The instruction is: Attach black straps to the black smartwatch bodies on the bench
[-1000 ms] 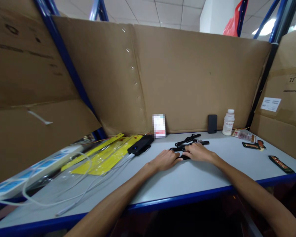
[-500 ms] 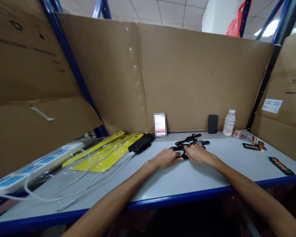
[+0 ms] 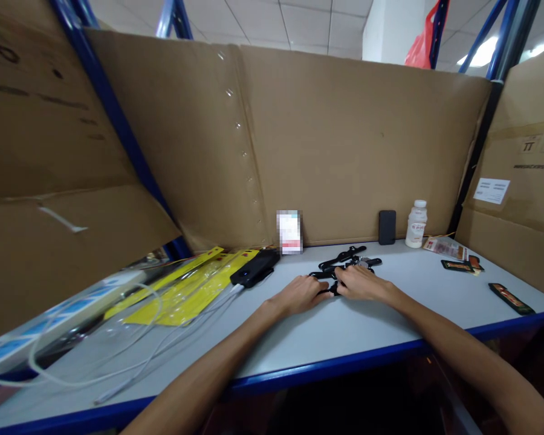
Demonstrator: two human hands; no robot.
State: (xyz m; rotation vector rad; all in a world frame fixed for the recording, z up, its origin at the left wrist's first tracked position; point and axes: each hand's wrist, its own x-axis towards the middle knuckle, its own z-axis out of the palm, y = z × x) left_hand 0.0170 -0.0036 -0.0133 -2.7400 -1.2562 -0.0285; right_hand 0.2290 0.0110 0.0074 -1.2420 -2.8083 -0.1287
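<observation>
Side by side on the table, my left hand (image 3: 303,293) and my right hand (image 3: 361,283) are closed around a black wristwatch (image 3: 332,290), whose strap shows between my fingertips. The hands hide much of it. Beyond them lies another black watch (image 3: 342,258) with its strap stretched out. More dark straps and a silvery round piece (image 3: 363,263) sit right behind my right hand; how many watches there are I cannot tell.
Left are a black power bank (image 3: 255,269) with a white cable, yellow packets (image 3: 185,296) and a power strip (image 3: 68,315). A blurred upright screen (image 3: 290,232), a dark phone (image 3: 387,228) and a white bottle (image 3: 416,225) stand at the back; snack packets (image 3: 511,298) lie right.
The whole view has shifted slightly, so things appear a little further left. My hands stay at the watch, with only small finger movement.
</observation>
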